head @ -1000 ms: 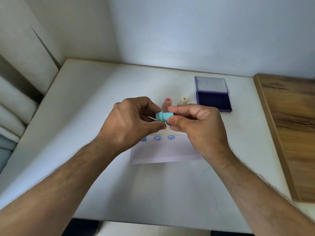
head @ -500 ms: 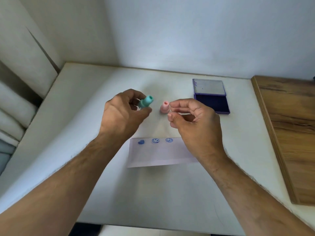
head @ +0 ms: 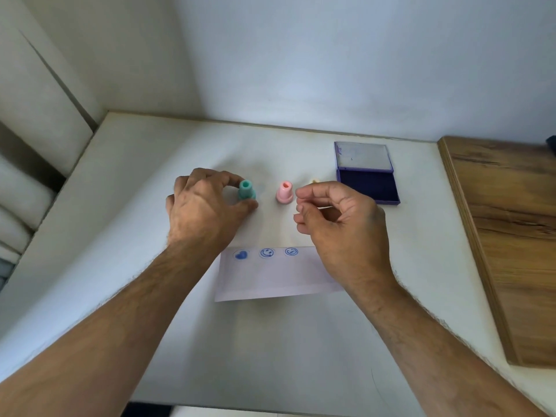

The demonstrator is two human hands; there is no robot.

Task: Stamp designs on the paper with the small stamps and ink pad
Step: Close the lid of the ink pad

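The teal stamp (head: 247,191) now stands upright on the table (head: 135,182), base down, where half a second ago it was held tilted in the air and a second ago both hands worked on it together above the paper. The left hand (head: 204,209) is around it, the forefinger curled behind its neck and the thumb against its base; whether the grip is pinching or only resting there cannot be told with certainty, but contact is evident. The right hand (head: 340,224) has come away with nothing in it, fingers loosely curled and not pressed together, hovering just beside the pink stamp (head: 284,192), which stands between the two hands. A cream stamp (head: 314,181) shows only as a sliver behind the right fingertips. In my judgement the teal stamp has been set down after use, and the right hand is placed to take another stamp. The paper (head: 270,278) lies toward the person from both hands, partly under the right wrist, and carries three blue prints along its far edge: a solid heart (head: 241,254) and two smiley faces (head: 267,253); much of the sheet is bare, so the task is partly done. The ink pad (head: 366,183) lies open beyond the right hand, dark pad exposed, lid (head: 362,155) folded back. No brand, label or legible writing is visible; a small mark on the lid's corner is too small to read.
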